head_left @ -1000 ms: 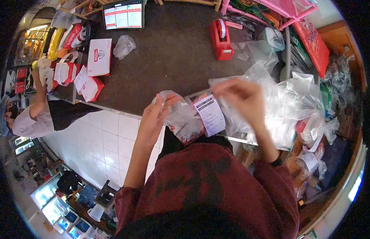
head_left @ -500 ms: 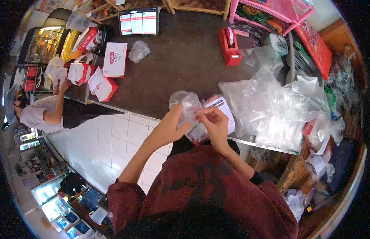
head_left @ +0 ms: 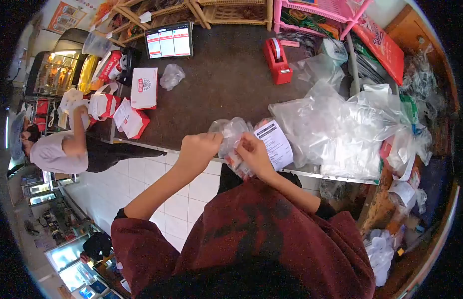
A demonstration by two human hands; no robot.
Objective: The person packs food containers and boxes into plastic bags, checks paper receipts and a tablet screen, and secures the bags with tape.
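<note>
At the counter's front edge, a clear plastic bag (head_left: 235,130) bulges between my two hands. My left hand (head_left: 200,151) is closed in a fist at the bag's left side, gripping its plastic. My right hand (head_left: 255,155) has its fingers curled in a pinch on the right side of the bag. Just below the bag, by my right hand, is a clear wrapped bundle with red and white parts (head_left: 240,166); its contents are hard to make out. A white printed receipt (head_left: 274,143) lies right beside my right hand.
A red tape dispenser (head_left: 278,62), a lit tablet (head_left: 168,41) and a crumpled clear bag (head_left: 172,76) sit farther back. Red-and-white boxes (head_left: 144,88) stand left, near another person (head_left: 62,152). A pile of clear plastic bags (head_left: 336,132) covers the right side.
My left hand has moved left and closed into a fist, away from my right hand. My right hand has shifted slightly down and left. The view has tilted slightly.
</note>
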